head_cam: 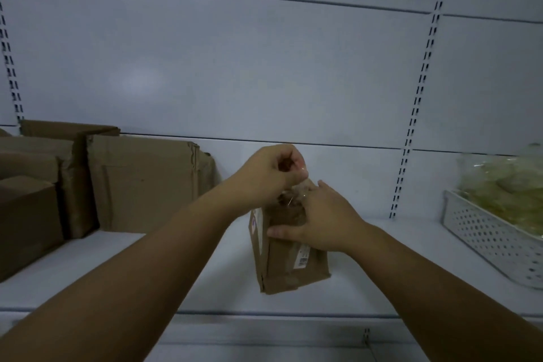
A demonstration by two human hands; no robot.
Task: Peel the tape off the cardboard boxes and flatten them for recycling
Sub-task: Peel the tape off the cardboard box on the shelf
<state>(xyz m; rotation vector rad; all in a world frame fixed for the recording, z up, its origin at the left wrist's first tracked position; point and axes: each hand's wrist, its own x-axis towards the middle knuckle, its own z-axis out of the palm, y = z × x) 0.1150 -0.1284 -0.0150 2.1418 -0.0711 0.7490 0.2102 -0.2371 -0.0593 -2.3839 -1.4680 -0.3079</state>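
Tearing was the main risk seen in the head view. The left hand (270, 173) was curled, thumb and fingertips pinching a strip of clear tape (297, 195) lifted off the top of the small box (291, 261). Judged from that steep upward pull, the film could snap and leave a remnant stuck to the cardboard, or lift the paper surface with it.

Tipping was the second risk. The small box stood on end near the middle of the white shelf (382, 258), close to its front edge. It was steadied only by the right hand (326, 222), whose fingers lay spread over the top and whose thumb was stretched across the near face. A hard tug could probably drag the box off the edge.

Containers:
- Small box: closed; contents not visible.
- Stacked boxes (147, 185), far left on the shelf: not yet flattened; flaps appeared shut and nothing inside could be seen.
- Perforated white basket (484, 239), far right: it held a heaped wad of crumpled clear-yellowish film (505, 194), probably removed tape.
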